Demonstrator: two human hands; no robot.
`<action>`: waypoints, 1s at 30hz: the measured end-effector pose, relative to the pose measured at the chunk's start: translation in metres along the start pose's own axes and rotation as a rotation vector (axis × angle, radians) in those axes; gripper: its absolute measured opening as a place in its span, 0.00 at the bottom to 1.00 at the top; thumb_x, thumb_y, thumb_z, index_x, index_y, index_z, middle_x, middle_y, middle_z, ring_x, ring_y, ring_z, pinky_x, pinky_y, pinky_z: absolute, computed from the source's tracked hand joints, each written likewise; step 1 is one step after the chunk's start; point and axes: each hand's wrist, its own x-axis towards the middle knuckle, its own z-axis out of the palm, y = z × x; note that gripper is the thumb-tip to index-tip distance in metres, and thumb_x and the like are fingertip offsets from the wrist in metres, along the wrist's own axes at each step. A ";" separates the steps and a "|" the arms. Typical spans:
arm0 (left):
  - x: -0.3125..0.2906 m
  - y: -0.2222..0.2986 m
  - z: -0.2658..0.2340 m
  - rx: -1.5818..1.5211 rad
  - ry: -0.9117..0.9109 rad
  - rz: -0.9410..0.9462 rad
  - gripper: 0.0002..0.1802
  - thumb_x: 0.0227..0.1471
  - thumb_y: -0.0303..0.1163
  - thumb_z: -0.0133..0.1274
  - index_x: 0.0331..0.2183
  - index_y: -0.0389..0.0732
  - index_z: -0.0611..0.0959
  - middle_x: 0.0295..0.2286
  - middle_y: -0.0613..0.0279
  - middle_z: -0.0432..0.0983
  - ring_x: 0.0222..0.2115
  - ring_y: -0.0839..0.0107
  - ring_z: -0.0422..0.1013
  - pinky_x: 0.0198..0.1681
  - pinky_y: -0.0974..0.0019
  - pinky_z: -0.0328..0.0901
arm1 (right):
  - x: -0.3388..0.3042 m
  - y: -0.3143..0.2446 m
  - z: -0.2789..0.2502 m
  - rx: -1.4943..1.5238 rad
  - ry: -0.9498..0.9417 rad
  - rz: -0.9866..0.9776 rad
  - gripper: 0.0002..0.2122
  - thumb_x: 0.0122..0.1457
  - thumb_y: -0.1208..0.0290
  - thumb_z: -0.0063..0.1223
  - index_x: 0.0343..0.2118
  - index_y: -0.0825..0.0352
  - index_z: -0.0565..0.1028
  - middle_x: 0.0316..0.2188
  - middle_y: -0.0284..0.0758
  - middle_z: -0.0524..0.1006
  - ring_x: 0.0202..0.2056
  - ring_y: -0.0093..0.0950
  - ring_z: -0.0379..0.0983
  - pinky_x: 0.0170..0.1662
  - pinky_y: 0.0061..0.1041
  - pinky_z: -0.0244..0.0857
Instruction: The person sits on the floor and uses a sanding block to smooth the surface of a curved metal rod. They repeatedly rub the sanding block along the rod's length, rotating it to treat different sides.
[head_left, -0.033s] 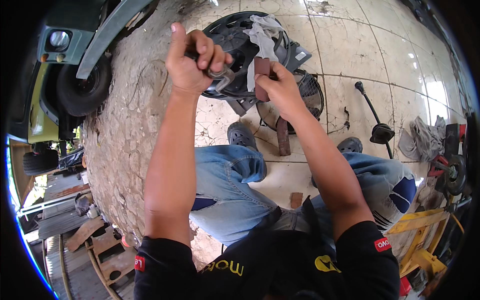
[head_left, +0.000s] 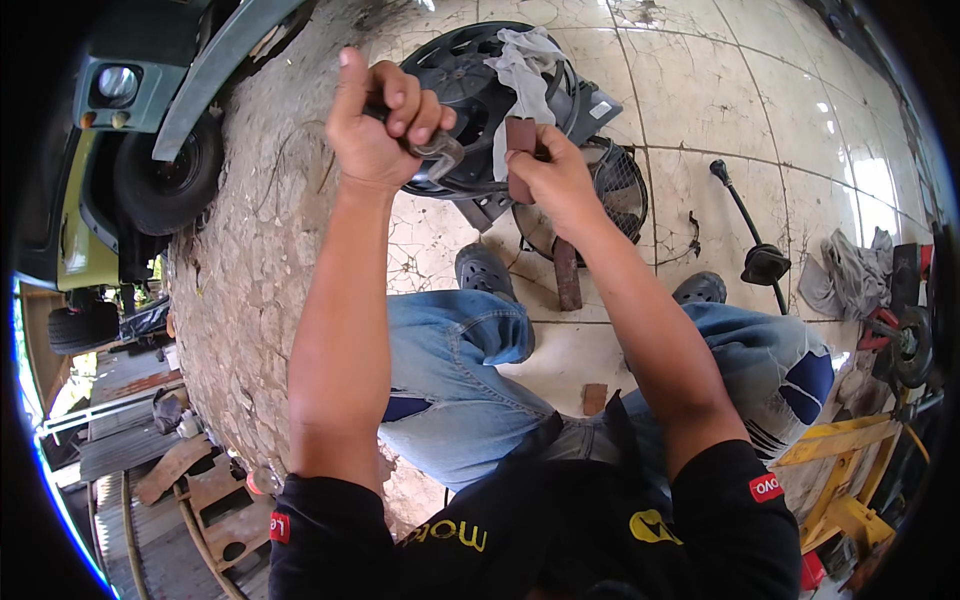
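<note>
My left hand [head_left: 378, 125] is closed around a bent metal pipe piece [head_left: 443, 156], thumb raised, with the curved end sticking out toward the right. Across a small gap, my right hand [head_left: 562, 178] pinches a folded reddish-brown strip of sandpaper [head_left: 521, 145] between thumb and fingers. The strip and the pipe piece are apart. Beyond both hands a large black fan assembly [head_left: 450, 72] lies on the floor, with a whitish rag [head_left: 524, 66] draped over it. A smaller round fan with a wire guard [head_left: 624, 190] lies partly behind my right hand and wrist.
A brown bar [head_left: 567, 281] and a small brown piece [head_left: 594, 399] lie between my legs on the tiles. To the right are a black lever with a boot [head_left: 764, 265], a grey cloth [head_left: 858, 275] and a yellow metal frame [head_left: 835, 455]. A vehicle tyre [head_left: 172, 175] stands left.
Both hands have shifted very slightly to the left, still holding the pipe piece and the sandpaper. Nothing else has visibly moved.
</note>
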 end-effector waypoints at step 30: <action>0.037 -0.005 0.029 -0.035 0.714 0.173 0.20 0.59 0.46 0.38 0.19 0.46 0.62 0.12 0.68 0.52 0.14 0.70 0.52 0.26 0.55 0.61 | -0.013 0.059 0.038 -0.649 -0.137 -0.416 0.16 0.50 0.79 0.46 0.43 0.71 0.71 0.33 0.54 0.76 0.38 0.53 0.74 0.41 0.42 0.67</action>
